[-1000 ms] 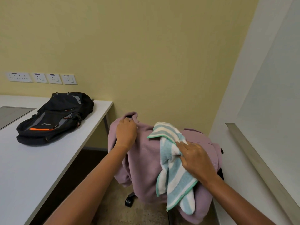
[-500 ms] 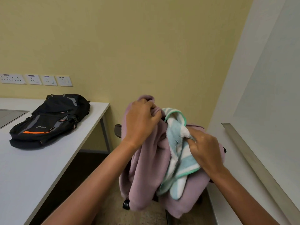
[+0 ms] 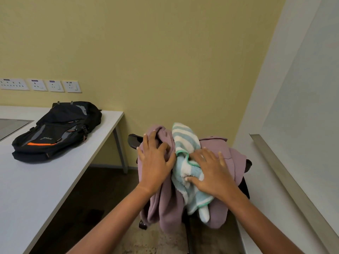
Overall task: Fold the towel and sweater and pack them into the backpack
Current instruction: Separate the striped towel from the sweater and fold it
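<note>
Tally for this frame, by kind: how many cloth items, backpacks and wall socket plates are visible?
Cloth items: 2 (sweater, towel)
Backpacks: 1
Socket plates: 4
Total: 7

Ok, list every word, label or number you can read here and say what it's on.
"proud", upside down and small, so not certain: front of the backpack.
Purple labels on the wall sockets: too small to read.
No text on the towel or sweater.
</note>
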